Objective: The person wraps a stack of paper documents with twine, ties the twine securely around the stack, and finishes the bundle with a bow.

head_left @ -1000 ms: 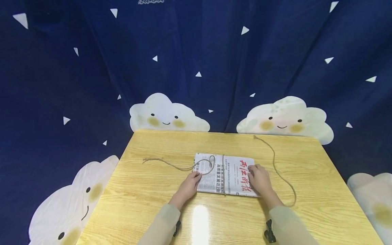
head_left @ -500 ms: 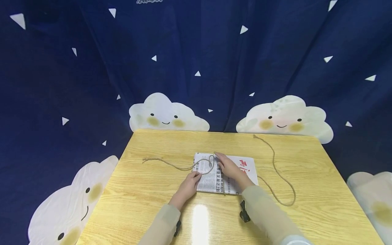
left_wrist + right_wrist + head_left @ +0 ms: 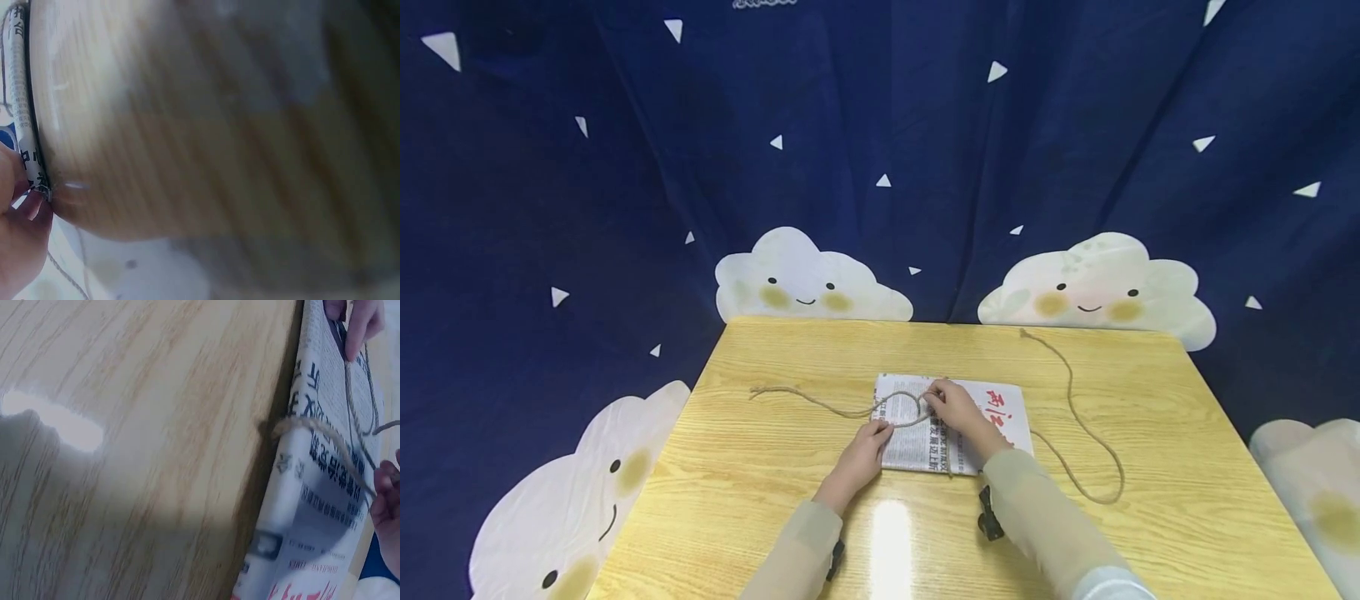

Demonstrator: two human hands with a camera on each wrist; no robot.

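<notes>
A flat folded newspaper with red and black print lies on the table, a brown rope passing round its middle. At its left edge my left hand pinches the paper between thumb and fingers, close to a curve of the rope. The left wrist view shows that hand at the end of the newspaper's folded edge. Over the upper middle of the paper my right hand pinches the rope with bent fingers. In the right wrist view this hand is partly cut off by the frame.
One free rope length runs left across the wooden table. Another length curves over the table to the right of the paper. A dark blue curtain with clouds hangs behind the table's far edge.
My right hand has left the newspaper's right side, reached to the upper middle and taken hold of the rope there, drawing its loop rightward. The left hand has stayed put.
</notes>
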